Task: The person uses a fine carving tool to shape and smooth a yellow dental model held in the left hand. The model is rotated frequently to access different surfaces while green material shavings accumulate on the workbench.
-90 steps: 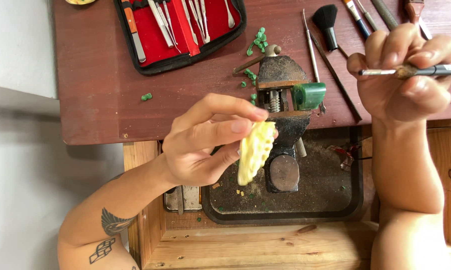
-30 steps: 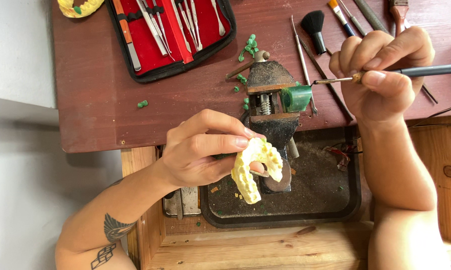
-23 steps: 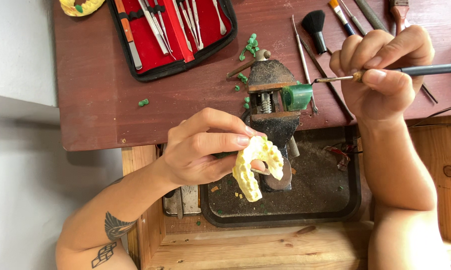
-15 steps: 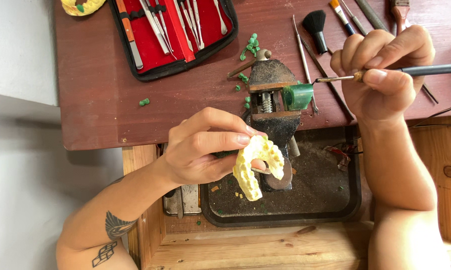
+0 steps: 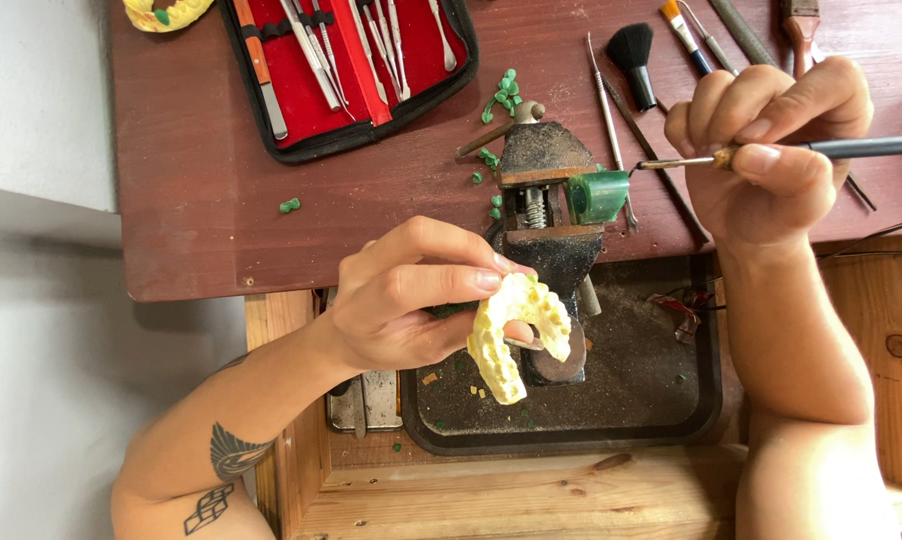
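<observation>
My left hand point(image 5: 411, 300) pinches a pale yellow dental arch model point(image 5: 516, 330) with a row of moulded teeth, held over a dark tray point(image 5: 671, 400). My right hand point(image 5: 771, 140) grips a thin pen-like wax tool point(image 5: 831, 148) whose metal tip points left toward a green block point(image 5: 598, 195). That green block sits clamped in a small rusty bench vise point(image 5: 541, 195) between the two hands.
A red-lined black case of metal instruments point(image 5: 351, 60) lies open at the back left. A black brush point(image 5: 633, 55), picks and files lie at the back right. Green wax crumbs point(image 5: 501, 95) dot the red-brown benchtop point(image 5: 201, 210). A wooden drawer frame point(image 5: 531, 500) surrounds the tray.
My left hand has turned the yellow model from edge-on to show its arch and lowered it slightly. My right hand has brought the tool tip leftward, close to the green block.
</observation>
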